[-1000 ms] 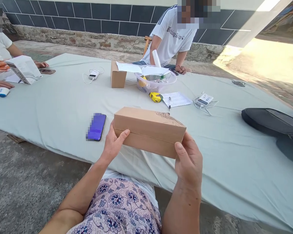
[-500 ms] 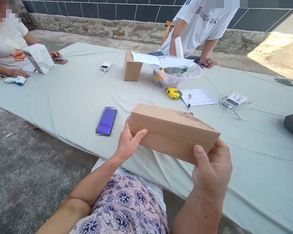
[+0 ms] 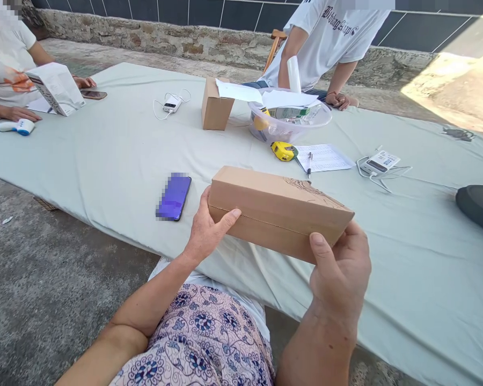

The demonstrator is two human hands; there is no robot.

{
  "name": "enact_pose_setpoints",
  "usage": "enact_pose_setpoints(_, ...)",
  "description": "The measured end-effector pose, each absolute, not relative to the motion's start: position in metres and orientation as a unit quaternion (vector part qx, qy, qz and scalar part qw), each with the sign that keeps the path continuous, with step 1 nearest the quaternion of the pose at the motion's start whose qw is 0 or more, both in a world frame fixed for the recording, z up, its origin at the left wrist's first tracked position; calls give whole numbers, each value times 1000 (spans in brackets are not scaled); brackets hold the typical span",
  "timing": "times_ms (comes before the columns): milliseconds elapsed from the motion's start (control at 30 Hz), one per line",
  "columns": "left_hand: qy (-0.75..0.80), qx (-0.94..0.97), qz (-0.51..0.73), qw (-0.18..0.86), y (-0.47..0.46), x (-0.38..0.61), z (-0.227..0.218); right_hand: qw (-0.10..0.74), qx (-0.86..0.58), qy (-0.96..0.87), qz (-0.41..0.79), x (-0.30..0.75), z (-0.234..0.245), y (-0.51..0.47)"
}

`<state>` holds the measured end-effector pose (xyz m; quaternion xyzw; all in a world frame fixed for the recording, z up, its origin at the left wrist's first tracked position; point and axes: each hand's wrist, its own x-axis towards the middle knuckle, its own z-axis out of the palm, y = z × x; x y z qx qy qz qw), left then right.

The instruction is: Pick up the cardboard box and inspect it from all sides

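Observation:
A long brown cardboard box with dark line drawing on its top is held up over the near edge of the table, tilted with its right end lower. My left hand grips its left end, the thumb lying on the front face. Around the right end my right hand is closed, thumb on the front and the other fingers partly hidden behind. To the left of the box lies a phone with a purple screen. Beyond it are a yellow tape measure and a printed sheet with a pen.
A clear plastic basin holds papers and packets beside a smaller cardboard box. Two white cabled devices lie on the cloth-covered table. A dark rounded object is at right. Two people sit across the table.
Both hands and the box have shifted slightly left and up in the picture, along with a small shift of the whole view. My grip on the box looks the same.

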<state>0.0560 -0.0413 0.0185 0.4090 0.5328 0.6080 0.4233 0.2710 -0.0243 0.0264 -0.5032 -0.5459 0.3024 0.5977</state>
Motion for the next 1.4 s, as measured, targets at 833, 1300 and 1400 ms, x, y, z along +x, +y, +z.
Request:
enact_pose_setpoints(833,582,406,593,381,-37,49,19,565,-500,-565,333,272,21,-24)
enact_pose_setpoints(1300,555,386,600,429,-33,41,10,571,-370,-654,330,292,23,-24)
enact_pose_setpoints(1400,535,396,604,439,-32,45,9,609,-355,-642,300,288,29,-21)
